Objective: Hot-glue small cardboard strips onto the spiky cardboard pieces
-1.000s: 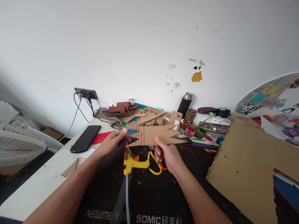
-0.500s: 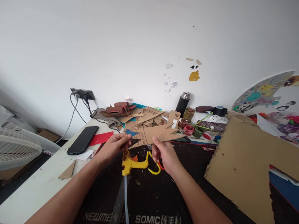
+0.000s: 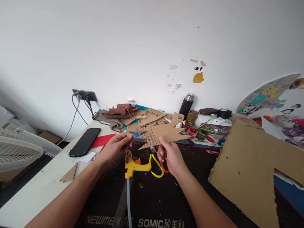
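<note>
My right hand (image 3: 171, 155) pinches a flat cardboard cutout (image 3: 163, 133), thumb on top and fingers curled beneath. The cutout has pointed, notched ends and printed lines with lettering on its left part. Just left of that notched end is my left hand (image 3: 120, 144), its thumb and forefinger closed together. What lies between those fingertips, if anything, is too small to make out; a blue patch shows beside them. Below both hands a yellow glue gun (image 3: 137, 166) rests on the black mat (image 3: 147, 199). Scissors with yellow and red handles (image 3: 157, 172) lie against its grip, partly hidden.
Cardboard scraps (image 3: 154, 117) and a brown model boat (image 3: 120, 111) lie at the back. A dark flask (image 3: 186, 106) leans near paint jars (image 3: 201, 133). At left are a phone (image 3: 84, 142) and a fan (image 3: 20, 152). A large cardboard sheet (image 3: 242, 171) covers the right side.
The cardboard cutout has shifted right and turned slightly in my right hand, its notched end moving away from my left fingertips. My left hand has barely moved.
</note>
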Tool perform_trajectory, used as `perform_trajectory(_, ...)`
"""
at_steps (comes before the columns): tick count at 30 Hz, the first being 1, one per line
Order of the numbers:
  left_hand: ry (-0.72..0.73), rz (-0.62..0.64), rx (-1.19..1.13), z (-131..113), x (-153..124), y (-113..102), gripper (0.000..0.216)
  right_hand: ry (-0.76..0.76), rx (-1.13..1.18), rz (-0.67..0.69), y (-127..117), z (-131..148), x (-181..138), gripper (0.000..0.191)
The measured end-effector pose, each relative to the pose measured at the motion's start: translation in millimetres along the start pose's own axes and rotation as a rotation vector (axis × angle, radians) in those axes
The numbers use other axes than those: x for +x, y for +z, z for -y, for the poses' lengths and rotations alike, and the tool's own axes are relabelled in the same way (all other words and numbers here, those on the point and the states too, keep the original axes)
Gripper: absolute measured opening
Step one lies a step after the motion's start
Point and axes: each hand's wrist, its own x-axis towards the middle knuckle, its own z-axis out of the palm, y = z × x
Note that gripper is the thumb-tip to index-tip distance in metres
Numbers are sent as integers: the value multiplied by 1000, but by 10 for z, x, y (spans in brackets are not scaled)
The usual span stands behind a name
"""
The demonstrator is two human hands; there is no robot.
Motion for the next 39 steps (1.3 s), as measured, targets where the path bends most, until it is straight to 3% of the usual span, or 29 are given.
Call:
perform_trajectory(5,-22,49,79,31,-15,23,70,15,-19,48,14,-2,-13,72)
perform_trajectory(11,-67,65,90,45,-14,17,62,29,-49,95,28,-21,-29,72)
perform_trajectory(25,-17,41,107,-18,-18,17,55,17,-51,90,2,-10,-32,70)
perform_trajectory(32,136,-90,18,-66,-25,2,50,98,202,75,-5,12,4,65)
perform_trajectory(35,207,-147,99,-73,-35,16,49,155,325,101,-11,19,20,60)
perform_trajectory(39,321,-152,264,-77,-76,67,66,160,310,168,1,15,-12,58)
